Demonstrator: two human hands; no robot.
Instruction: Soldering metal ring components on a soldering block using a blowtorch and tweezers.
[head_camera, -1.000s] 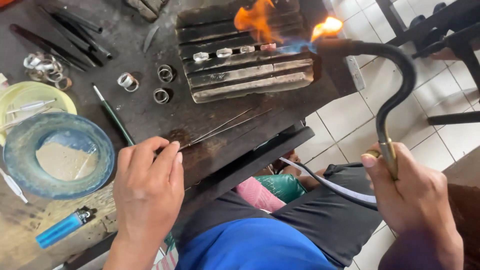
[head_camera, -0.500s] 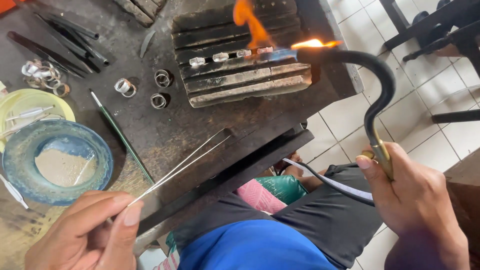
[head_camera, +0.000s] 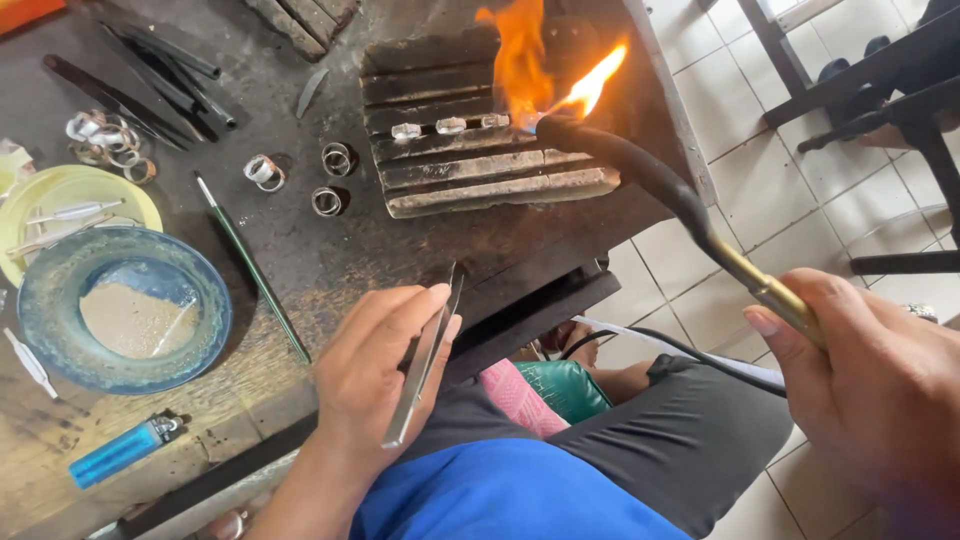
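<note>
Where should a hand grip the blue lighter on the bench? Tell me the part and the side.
Grip the blue lighter across its long blue body, coming from above. It lies flat on the bench, silver head toward the upper right, both long sides free.

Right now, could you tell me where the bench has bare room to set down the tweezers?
Bare bench lies between the green brush, the charred block and the left hand holding the tweezers. The left side is crowded: blue bowl, yellow dish, loose rings. Flame covers the block's top.
</note>
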